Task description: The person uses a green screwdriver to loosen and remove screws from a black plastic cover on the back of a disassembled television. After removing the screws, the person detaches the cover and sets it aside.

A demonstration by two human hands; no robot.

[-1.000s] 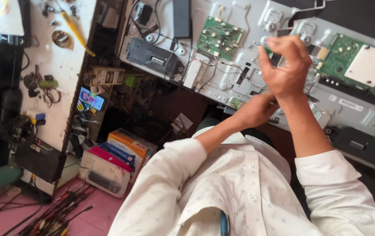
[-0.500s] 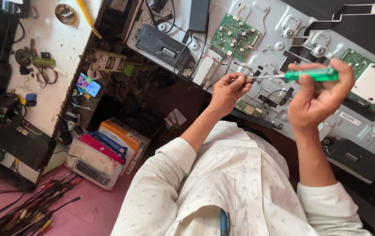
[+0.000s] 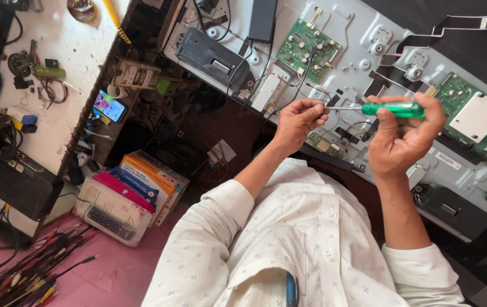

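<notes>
Head view: a green-handled screwdriver (image 3: 394, 109) is held level above the opened back of a flat TV chassis (image 3: 363, 34). Right hand (image 3: 402, 139) is wrapped round the handle; left hand (image 3: 299, 120) is pinched shut on the shaft tip, approx. where a bit or small screw would sit, though none can be made out. Step in hand is judged as tip being readied/checked, not driving. Next move would call for the tip to be lowered squarely onto a fastener near the green circuit board (image 3: 306, 48). Containers: stacked cardboard boxes (image 3: 132, 190) on the pink floor are closed, contents hidden; loose cables (image 3: 25, 273) lie nearby, w/ a lit phone (image 3: 109, 106) on a shelf.
</notes>
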